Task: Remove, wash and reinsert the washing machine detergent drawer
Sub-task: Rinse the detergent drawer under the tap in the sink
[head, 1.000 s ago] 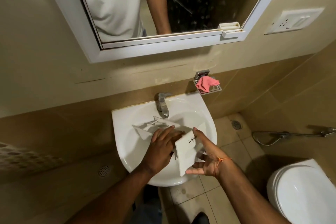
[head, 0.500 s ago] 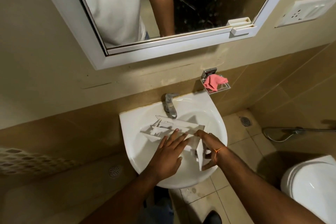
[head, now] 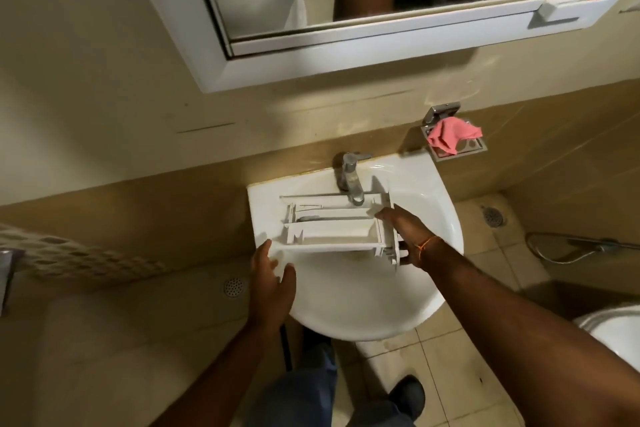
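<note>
The white detergent drawer lies level across the white sink, compartments facing up, its far side under the chrome tap. My right hand grips the drawer's right end, where the front panel is, with fingers laid over the top edge. My left hand is at the drawer's near left corner, fingers spread and relaxed, fingertips touching the edge. No water is visible running from the tap.
A pink cloth sits in a metal wall dish right of the tap. A mirror hangs above the sink. A toilet and a spray hose are at the right. Tiled floor lies below.
The drawer has turned from standing on edge to lying flat, compartments up, under the tap. My left hand came off its top and moved to the near left corner.
</note>
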